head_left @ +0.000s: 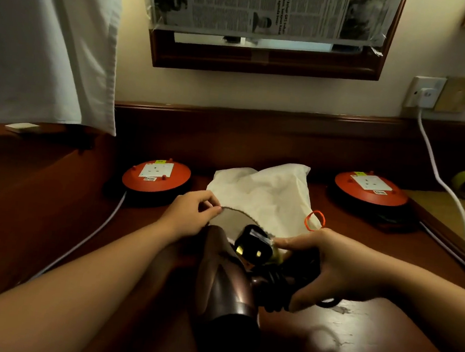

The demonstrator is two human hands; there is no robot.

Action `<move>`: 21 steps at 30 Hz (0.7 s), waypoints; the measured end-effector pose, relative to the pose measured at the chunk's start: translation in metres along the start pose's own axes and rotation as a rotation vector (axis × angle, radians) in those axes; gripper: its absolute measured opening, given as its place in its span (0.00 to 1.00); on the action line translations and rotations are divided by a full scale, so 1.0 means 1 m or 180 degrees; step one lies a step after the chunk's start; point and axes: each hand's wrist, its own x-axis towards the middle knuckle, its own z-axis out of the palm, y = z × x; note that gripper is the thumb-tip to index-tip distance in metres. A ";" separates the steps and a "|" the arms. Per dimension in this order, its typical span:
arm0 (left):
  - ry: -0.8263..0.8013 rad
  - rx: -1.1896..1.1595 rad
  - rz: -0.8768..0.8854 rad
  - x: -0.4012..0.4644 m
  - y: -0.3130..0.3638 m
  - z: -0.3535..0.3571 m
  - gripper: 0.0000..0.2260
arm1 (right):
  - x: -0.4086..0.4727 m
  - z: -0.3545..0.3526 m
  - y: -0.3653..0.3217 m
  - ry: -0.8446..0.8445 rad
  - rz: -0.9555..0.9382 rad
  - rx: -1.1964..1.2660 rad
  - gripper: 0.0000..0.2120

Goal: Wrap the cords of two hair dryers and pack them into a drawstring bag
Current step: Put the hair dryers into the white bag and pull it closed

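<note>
Hair dryer at the mouth of the drawstring bag

At 9 o'clock the left hand point(190, 214) has its grip pinching the rim of the white bag point(266, 196), which lies on the bench point(351, 343); the brown hair dryer point(224, 283) points into the opening, and at 3 o'clock the right hand point(339, 268) has its grip curled round the dryer's coiled cord and plug point(253, 247).

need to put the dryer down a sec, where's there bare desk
Bare desk lies near the front right, below the right hand; also far left of the left cord reel. The middle is crowded: bag, hair dryer, plug.
</note>
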 end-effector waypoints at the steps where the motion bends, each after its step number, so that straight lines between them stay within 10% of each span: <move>1: -0.0027 0.0009 0.0055 -0.002 -0.001 -0.003 0.02 | 0.006 0.002 0.004 0.0026 0.0060 -0.0012 0.34; 21: -0.0066 -0.0812 -0.0625 -0.023 0.007 -0.012 0.05 | 0.064 0.011 0.052 0.0603 0.0472 -0.0187 0.41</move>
